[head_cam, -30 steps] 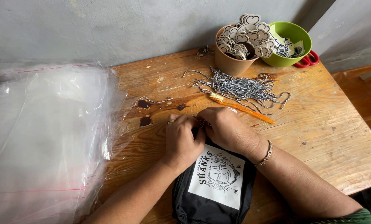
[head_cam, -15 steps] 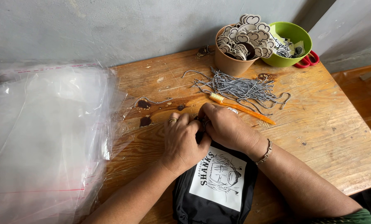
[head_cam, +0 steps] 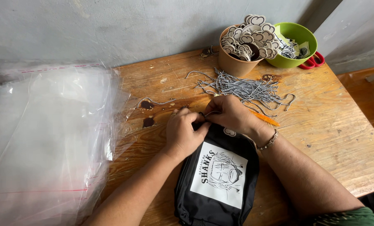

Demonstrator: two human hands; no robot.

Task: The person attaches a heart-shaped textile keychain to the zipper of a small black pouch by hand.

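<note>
A worn wooden table with dark stains fills the view, set against a grey wall. On its left side lies a big loose stack of clear plastic bags, glossy and crinkled, with thin red strips along their edges. At the near edge, in the middle, lies a black fabric pouch, soft and rounded, with a white rectangular printed patch showing a black line drawing on its front. Both hands meet at the pouch's top end. The left hand rests on the fabric with fingers curled together, pressing the top edge. The right hand, a bracelet at its wrist, has fingertips pinched shut on a thin black-and-white cord at the pouch's top. Behind the hands spreads a heap of speckled cords, with an orange stick just beside the right wrist. At the back stand a tan cup crammed with flat cloud-shaped tags, a green bowl touching it, and red scissors.
</note>
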